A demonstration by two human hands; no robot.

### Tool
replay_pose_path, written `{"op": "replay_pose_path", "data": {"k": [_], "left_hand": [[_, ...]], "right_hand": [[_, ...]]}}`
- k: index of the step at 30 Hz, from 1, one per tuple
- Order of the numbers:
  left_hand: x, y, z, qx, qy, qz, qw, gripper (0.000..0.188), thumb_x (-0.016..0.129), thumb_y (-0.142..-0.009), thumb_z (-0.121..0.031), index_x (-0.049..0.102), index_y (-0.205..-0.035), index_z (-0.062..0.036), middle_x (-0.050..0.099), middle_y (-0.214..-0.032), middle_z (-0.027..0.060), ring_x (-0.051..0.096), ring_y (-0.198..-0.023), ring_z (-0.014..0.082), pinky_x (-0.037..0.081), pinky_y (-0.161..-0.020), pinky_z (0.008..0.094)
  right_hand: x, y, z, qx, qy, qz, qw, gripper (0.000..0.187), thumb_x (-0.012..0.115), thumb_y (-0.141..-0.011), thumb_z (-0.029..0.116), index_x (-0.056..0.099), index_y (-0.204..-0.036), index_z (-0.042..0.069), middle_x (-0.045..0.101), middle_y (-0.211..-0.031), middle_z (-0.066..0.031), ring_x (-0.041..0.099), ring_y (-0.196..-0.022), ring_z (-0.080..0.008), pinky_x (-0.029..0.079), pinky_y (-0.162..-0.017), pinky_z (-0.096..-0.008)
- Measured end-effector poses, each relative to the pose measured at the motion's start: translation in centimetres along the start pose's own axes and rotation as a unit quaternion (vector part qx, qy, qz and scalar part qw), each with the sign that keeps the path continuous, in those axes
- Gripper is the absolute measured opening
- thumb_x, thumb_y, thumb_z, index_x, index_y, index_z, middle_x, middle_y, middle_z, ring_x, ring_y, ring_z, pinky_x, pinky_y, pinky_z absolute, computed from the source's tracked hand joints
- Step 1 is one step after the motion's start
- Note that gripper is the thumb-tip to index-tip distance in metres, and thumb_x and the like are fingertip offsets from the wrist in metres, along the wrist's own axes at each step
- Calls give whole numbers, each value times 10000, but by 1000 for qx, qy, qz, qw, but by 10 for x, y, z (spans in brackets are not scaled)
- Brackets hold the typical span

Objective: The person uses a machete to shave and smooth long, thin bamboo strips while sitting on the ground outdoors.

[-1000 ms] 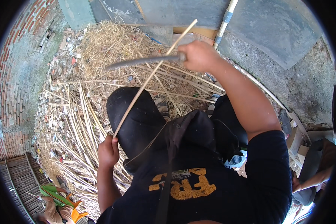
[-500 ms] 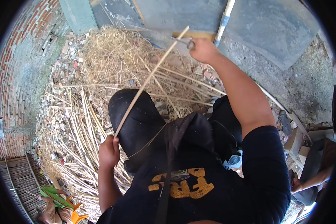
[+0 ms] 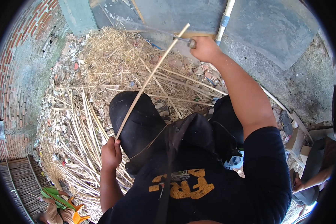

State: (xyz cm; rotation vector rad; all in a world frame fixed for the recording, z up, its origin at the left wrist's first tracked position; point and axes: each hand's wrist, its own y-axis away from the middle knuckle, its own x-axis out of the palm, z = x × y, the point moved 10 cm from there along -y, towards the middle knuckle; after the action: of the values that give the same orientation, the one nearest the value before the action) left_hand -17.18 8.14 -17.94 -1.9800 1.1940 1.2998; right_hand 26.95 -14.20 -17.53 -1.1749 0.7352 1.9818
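Observation:
A long pale stick, like split bamboo or cane [image 3: 150,76], slants over my raised left knee. My left hand [image 3: 111,154] is closed around its near end. My right hand [image 3: 205,48], arm stretched far forward, grips a knife [image 3: 191,43] by its handle. The narrow blade lies across the stick just below its far tip. Most of the handle is hidden inside my fist.
Many pale strips [image 3: 78,145] lie on the rubble at left. A heap of shavings [image 3: 112,56] rises ahead, before grey panels [image 3: 175,15] and a white pipe [image 3: 224,22]. Brick wall [image 3: 18,82] stands left. Another person's hand [image 3: 298,184] shows at right.
My left hand has shifted slightly right and nearer to me. The stick's far tip sits a touch higher. Knife and right hand have barely moved, and a faint thin streak shows beyond the blade.

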Motion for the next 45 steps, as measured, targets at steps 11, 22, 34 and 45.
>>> {"op": "replay_pose_path", "data": {"k": [11,22,34,45], "left_hand": [[0,-2,2,15,20,18,1000,348,490,-1044,-274,530,-832,0,559,-621,237,574,-603,463,429,-552,488],[-7,-1,-1,-4,43,55,998,420,466,-1059,-312,514,-794,10,527,-585,205,527,-527,388,403,-536,440],[5,-4,-4,-40,99,51,993,452,435,-1069,-338,491,-782,7,528,-611,206,514,-549,349,397,-555,437],[4,-4,-19,-3,-6,25,1000,418,414,-1072,-320,486,-815,1,516,-595,224,537,-568,447,379,-533,497]], "right_hand": [[3,52,89,-171,125,16,977,317,629,-839,154,691,-1150,171,732,-957,-113,705,-902,-300,579,-818,-445],[4,17,37,-109,59,-32,992,235,610,-865,175,703,-1081,168,732,-952,-98,714,-873,-271,584,-805,-423],[29,26,67,-126,-3,27,992,253,627,-808,152,698,-1049,126,719,-924,-134,699,-908,-324,562,-822,-456],[58,46,91,-157,34,105,981,176,617,-834,137,707,-985,129,715,-904,-104,702,-874,-279,574,-803,-448]]}}
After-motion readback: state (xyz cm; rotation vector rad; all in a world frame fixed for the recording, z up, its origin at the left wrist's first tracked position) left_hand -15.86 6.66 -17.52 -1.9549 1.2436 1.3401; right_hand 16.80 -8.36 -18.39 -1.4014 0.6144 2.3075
